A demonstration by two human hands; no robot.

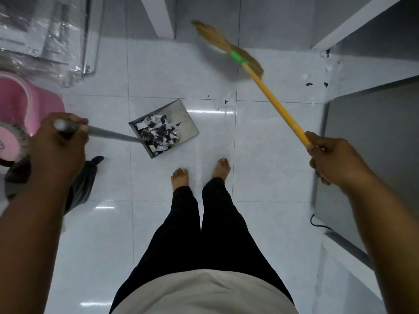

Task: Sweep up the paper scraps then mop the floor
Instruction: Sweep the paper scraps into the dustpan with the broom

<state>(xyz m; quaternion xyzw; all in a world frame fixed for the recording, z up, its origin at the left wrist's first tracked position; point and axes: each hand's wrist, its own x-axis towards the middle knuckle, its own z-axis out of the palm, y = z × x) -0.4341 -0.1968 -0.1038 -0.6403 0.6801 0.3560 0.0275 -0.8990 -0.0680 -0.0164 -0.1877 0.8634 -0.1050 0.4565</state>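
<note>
The fingers of the left hand [59, 141] curl tight round the grey handle of the dustpan [183, 118], which lies on the white tile floor [158, 223] at eleven o'clock from the bare feet [180, 177], a heap of black and white scraps [158, 132] in its near half. The fingers of the right hand [333, 162] wrap the end of the yellow broom [278, 105], whose stick runs out toward twelve o'clock to a blurred straw head; I cannot tell whether it touches the floor. Loose scraps [326, 69] lie at two o'clock by a white shelf [353, 21], and a pink bucket [22, 105] and black bag [81, 177] sit at nine o'clock.
</note>
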